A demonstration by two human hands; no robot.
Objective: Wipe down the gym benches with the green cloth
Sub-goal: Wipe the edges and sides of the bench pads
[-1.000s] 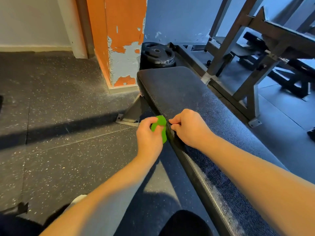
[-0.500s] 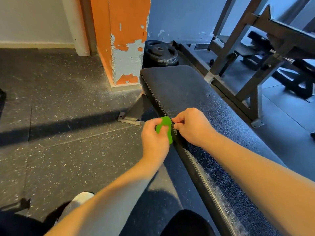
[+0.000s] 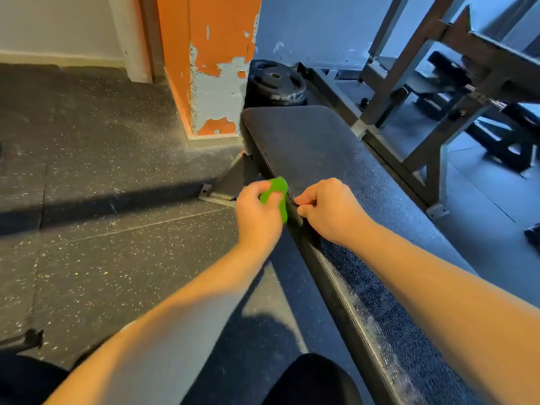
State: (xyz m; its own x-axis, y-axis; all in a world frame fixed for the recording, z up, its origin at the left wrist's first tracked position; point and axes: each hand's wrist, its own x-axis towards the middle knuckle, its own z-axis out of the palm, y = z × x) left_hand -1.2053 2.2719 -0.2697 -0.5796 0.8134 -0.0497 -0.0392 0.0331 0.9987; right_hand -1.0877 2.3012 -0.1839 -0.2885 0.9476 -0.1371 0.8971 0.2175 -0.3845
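No readable text, brand or number — none in view.

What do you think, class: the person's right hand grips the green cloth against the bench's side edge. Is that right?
No. The head view shows the left hand grips the green cloth against the bench's side edge; the right hand holds no cloth.

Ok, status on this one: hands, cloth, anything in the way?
Left hand grip on green cloth, pressed to bench side edge. Right hand curled on top edge, pinch unclear. White dust on near end. Nothing blocking ahead.
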